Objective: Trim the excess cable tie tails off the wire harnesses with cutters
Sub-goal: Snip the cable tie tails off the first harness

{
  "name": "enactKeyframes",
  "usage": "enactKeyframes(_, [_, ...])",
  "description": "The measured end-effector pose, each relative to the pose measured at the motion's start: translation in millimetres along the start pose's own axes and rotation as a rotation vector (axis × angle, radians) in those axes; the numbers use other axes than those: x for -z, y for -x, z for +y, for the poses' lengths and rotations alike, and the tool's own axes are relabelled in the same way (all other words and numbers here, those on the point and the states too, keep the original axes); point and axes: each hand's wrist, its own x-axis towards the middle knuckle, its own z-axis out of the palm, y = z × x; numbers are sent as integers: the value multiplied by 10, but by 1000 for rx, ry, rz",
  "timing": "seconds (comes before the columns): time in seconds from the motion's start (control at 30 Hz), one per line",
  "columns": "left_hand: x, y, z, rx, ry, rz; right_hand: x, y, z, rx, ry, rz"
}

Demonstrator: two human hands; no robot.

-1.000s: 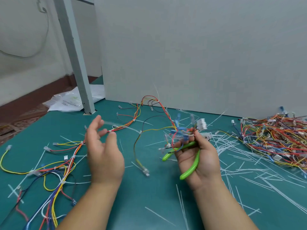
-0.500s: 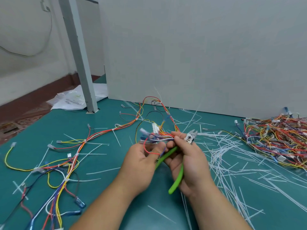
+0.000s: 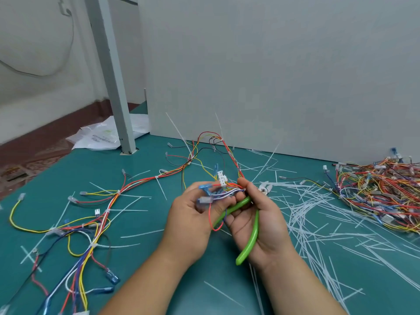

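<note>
Green-handled cutters (image 3: 252, 237) gripped in right hand (image 3: 271, 227) | left hand (image 3: 191, 221) pinches wire harness (image 3: 221, 178)

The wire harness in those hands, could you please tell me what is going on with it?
A person's left hand grips one wire harness by its connectors, while the right hand holds the green-handled cutters and pinches the same wires. The cutter head points away, so no cut is under way. Trimmed tie tails litter the table, with a harness pile at far right.
</note>
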Motion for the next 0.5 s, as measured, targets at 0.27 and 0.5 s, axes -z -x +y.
enactKeyframes(0.27, [67,-188,200,-130,-374,271,-42,108,27,49,208,-92])
enactKeyframes(0.5, [91,-320,177,-119,-329,349,-15,132,49,288,427,-143])
